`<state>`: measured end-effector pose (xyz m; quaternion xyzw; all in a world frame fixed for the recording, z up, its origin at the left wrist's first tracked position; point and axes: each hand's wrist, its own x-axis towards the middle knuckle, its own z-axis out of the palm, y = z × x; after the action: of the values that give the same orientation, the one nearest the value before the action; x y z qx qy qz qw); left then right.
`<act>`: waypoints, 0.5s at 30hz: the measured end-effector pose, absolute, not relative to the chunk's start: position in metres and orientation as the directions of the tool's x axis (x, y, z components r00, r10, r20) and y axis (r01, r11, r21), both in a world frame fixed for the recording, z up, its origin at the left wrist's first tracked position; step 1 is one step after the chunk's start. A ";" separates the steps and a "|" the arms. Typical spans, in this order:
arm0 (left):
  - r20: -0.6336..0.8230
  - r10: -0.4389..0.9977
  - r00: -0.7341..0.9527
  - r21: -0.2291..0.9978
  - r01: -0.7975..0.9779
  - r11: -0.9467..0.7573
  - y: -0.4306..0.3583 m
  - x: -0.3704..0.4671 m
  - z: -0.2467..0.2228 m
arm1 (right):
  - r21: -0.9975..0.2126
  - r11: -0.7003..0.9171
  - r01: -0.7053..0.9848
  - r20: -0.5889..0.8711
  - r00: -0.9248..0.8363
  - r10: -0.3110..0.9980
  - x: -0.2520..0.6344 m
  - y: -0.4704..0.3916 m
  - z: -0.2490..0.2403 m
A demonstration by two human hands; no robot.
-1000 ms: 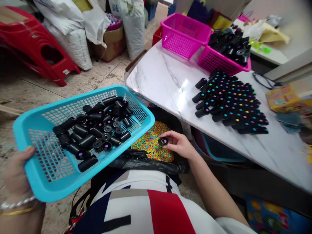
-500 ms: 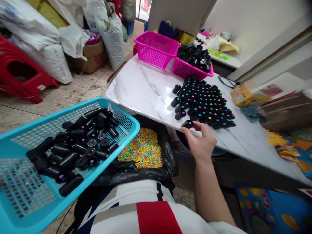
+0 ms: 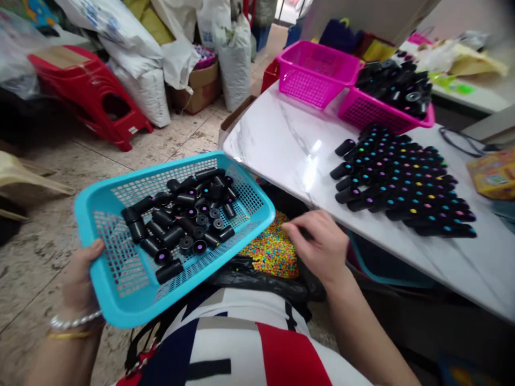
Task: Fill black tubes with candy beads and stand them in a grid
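My left hand [image 3: 82,276] grips the left rim of a blue plastic basket [image 3: 120,316], its thumb over the edge. Several black cylinders [image 3: 173,236] lie jumbled inside, some with purple or blue dots at their ends. Above a heap of small coloured beads [image 3: 277,249] in a black bag [image 3: 257,280] hovers my right hand [image 3: 319,244], its fingers curled together; whatever they hold, if anything, is hidden. On the white marbled table [image 3: 273,134], many black cylinders [image 3: 402,182] stand packed in rows, with coloured dots on top.
Two pink baskets, one bare [image 3: 317,69] and one [image 3: 378,110] heaped with black parts, sit at the table's back. A yellow box [image 3: 493,174] is at the right. Red stools [image 3: 92,91] and white sacks [image 3: 140,80] stand on the floor at the left.
My right hand has left the cylinder at the table edge and moved down-left over the beads. My left hand has come into fuller view on the basket. The view has swung left.
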<state>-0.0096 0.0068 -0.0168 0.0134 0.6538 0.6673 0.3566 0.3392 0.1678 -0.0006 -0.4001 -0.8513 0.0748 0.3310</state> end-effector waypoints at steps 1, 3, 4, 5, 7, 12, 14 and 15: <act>-0.433 0.509 -0.744 0.890 -0.440 0.114 0.006 -0.010 -0.018 | -0.410 0.717 0.563 0.422 -0.580 0.697 0.323 0.169 0.002; -0.422 0.549 -0.722 0.896 -0.425 0.130 0.003 -0.010 -0.020 | -0.425 0.775 0.467 0.227 -0.774 0.591 0.289 0.176 -0.001; -0.423 0.561 -0.712 0.896 -0.421 0.142 0.002 -0.010 -0.020 | -0.427 0.784 0.450 0.114 -0.834 0.540 0.273 0.181 -0.005; -0.423 0.572 -0.703 0.896 -0.418 0.148 0.000 -0.010 -0.021 | -0.422 0.781 0.459 -0.002 -0.863 0.506 0.257 0.184 -0.011; -0.405 0.594 -0.695 0.904 -0.404 0.142 -0.002 -0.010 -0.021 | -0.386 0.752 0.533 -0.184 -0.844 0.504 0.229 0.189 -0.025; -0.402 0.572 -0.715 0.902 -0.416 0.114 -0.004 -0.012 -0.020 | -0.515 0.660 0.547 -0.141 -0.814 0.564 0.214 0.189 -0.034; -0.436 0.554 -0.709 0.882 -0.459 0.107 -0.003 -0.013 -0.021 | -0.694 0.540 0.476 -0.073 -0.793 0.605 0.237 0.191 -0.024; -0.455 0.545 -0.704 0.870 -0.482 0.104 -0.002 -0.014 -0.021 | -0.779 0.463 0.423 -0.051 -0.779 0.626 0.254 0.192 -0.019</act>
<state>-0.0138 -0.0023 -0.0213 0.0248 0.6362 0.6690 0.3836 0.2538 0.1918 -0.0193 -0.3097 -0.8465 0.4156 0.1217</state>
